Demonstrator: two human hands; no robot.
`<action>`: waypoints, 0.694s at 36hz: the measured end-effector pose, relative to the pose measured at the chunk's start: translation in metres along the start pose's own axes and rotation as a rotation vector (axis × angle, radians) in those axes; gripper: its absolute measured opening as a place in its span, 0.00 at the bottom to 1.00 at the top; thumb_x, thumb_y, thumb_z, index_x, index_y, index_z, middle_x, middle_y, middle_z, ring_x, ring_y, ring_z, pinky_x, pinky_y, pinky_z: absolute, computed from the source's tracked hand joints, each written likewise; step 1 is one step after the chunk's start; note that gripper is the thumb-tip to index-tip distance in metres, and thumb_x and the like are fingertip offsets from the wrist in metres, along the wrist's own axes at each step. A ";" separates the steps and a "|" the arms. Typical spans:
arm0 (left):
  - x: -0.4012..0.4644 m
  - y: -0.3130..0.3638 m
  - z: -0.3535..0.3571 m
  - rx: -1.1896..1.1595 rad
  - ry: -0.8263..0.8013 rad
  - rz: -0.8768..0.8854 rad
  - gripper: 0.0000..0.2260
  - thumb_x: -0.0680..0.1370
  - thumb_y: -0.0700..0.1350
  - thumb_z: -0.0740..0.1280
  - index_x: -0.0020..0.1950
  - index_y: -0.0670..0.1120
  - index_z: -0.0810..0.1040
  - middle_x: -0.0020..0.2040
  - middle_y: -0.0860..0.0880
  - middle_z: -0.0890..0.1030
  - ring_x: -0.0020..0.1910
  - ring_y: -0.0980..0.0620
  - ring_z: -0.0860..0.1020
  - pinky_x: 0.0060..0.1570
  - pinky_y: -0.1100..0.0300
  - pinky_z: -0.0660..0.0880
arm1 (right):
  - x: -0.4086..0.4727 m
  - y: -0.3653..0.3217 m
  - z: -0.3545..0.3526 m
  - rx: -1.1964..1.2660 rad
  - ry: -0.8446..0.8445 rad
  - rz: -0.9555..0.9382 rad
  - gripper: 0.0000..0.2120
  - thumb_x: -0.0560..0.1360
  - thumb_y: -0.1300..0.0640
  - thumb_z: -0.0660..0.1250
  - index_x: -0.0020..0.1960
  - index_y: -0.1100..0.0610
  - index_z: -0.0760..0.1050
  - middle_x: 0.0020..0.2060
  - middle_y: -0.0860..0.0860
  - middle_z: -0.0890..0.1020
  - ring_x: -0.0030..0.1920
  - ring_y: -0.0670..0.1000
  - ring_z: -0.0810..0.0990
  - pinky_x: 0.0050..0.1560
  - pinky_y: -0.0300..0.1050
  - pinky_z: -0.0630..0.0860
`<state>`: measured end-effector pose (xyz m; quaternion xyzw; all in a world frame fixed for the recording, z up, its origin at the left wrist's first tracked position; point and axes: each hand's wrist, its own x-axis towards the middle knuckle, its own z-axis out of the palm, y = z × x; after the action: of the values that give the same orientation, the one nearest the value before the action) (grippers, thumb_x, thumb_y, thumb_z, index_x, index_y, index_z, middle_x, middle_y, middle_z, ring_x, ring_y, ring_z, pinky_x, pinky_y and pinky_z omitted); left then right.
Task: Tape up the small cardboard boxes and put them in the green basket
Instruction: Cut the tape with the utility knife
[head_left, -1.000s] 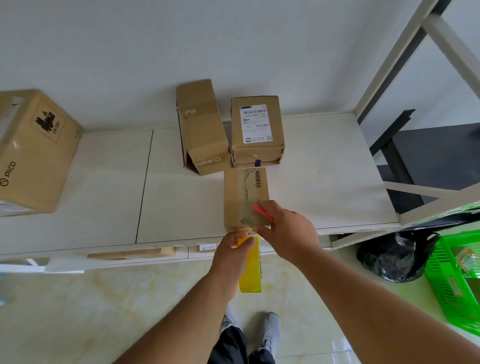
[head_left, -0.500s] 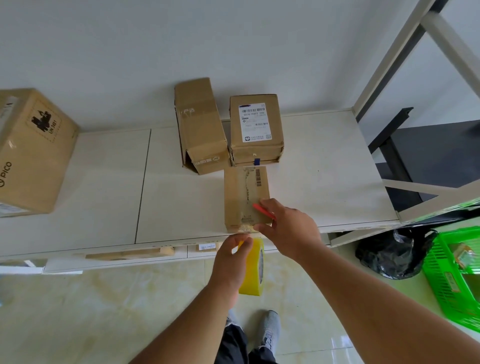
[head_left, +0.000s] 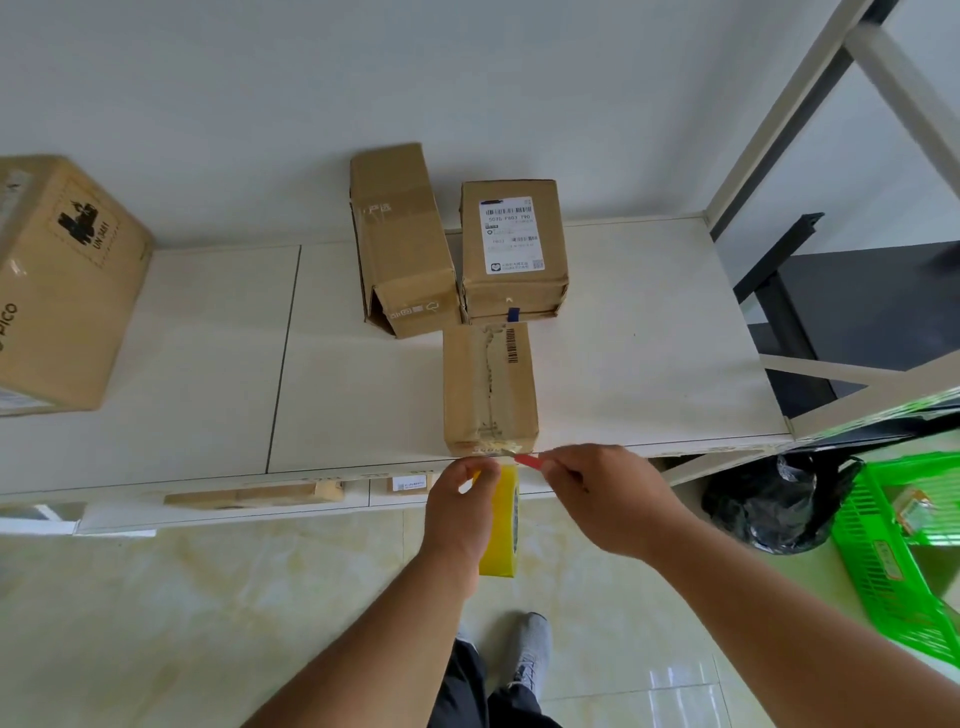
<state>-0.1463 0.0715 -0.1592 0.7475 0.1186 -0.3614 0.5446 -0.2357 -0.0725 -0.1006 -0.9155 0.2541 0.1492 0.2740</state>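
Observation:
A small cardboard box (head_left: 488, 387) lies at the table's front edge, with tape along its top seam. Below the edge, my left hand (head_left: 457, 506) grips a yellow tape roll (head_left: 501, 525), and a strip of tape runs from it up to the box's near end. My right hand (head_left: 605, 499) holds a red cutter (head_left: 530, 460) whose tip is at that strip, just under the box. Two more small boxes stand behind: a tilted one (head_left: 402, 241) with an open end and one with a white label (head_left: 511, 249). The green basket (head_left: 904, 551) sits on the floor at the right.
A large brown carton (head_left: 62, 283) stands on the white table (head_left: 649, 332) at the left. A black bag (head_left: 769, 504) lies on the floor beside the basket. A white shelf frame (head_left: 852, 67) rises at the right. My feet (head_left: 530, 649) are below.
My right hand has left the box's top and come down to the table's front edge with the cutter. My left hand has stayed below the edge with the tape roll.

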 end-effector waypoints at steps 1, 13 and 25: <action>0.000 0.000 0.000 0.001 0.000 0.003 0.02 0.76 0.56 0.70 0.45 0.60 0.83 0.51 0.56 0.83 0.53 0.48 0.81 0.59 0.41 0.79 | 0.000 -0.001 0.002 -0.020 -0.022 0.011 0.17 0.84 0.44 0.52 0.46 0.49 0.76 0.39 0.47 0.81 0.42 0.53 0.77 0.39 0.47 0.72; 0.000 0.001 -0.001 0.038 0.005 0.020 0.03 0.77 0.54 0.69 0.45 0.62 0.82 0.50 0.55 0.83 0.52 0.47 0.81 0.57 0.41 0.79 | 0.012 -0.010 0.012 -0.108 -0.069 0.027 0.19 0.85 0.42 0.50 0.52 0.48 0.77 0.42 0.47 0.80 0.43 0.53 0.78 0.42 0.48 0.76; -0.002 0.002 0.002 0.024 0.030 0.035 0.03 0.78 0.56 0.69 0.45 0.60 0.81 0.49 0.55 0.83 0.52 0.47 0.81 0.58 0.42 0.79 | 0.021 -0.010 0.013 -0.257 -0.051 0.035 0.20 0.85 0.43 0.50 0.54 0.49 0.78 0.45 0.49 0.81 0.46 0.56 0.80 0.42 0.47 0.76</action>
<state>-0.1474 0.0690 -0.1574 0.7613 0.1096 -0.3419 0.5400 -0.2144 -0.0659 -0.1150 -0.9344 0.2417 0.2086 0.1580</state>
